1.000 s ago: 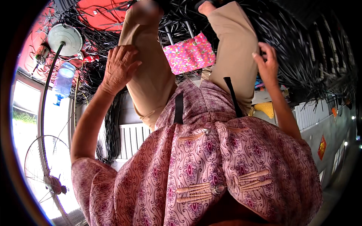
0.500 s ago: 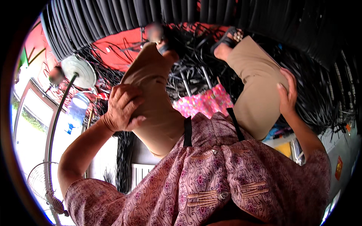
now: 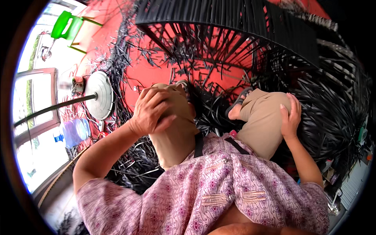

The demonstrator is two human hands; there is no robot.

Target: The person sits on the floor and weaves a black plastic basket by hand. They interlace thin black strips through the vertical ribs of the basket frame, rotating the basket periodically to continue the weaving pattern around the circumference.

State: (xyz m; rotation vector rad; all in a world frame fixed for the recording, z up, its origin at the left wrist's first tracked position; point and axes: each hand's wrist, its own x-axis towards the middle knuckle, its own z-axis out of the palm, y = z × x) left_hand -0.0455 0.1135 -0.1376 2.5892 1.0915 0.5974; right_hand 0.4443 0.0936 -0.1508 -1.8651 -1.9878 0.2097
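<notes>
My left hand [image 3: 152, 111] lies over my left knee, fingers spread on the tan trousers [image 3: 172, 141]. On the outer side of the other knee rests my right hand [image 3: 291, 116], its fingers stretched along the cloth. Neither hand holds anything. Beyond my sandalled feet stands a large curved piece with close black strips [image 3: 219, 13] across it and narrower strips showing gaps below. Loose black strips [image 3: 211, 102] lie tangled around and between my feet.
A round grey base with a pole [image 3: 102, 102] stands at left, near a clear blue water jug [image 3: 74, 132] on its side. A green chair [image 3: 64, 25] is at far left. Thick heaps of black strips [image 3: 329, 113] lie at right on the red floor [image 3: 145, 76].
The view has shifted, showing more red floor and the green chair. The pink sparkly cloth between my legs is now almost hidden. Both hands stay on my knees.
</notes>
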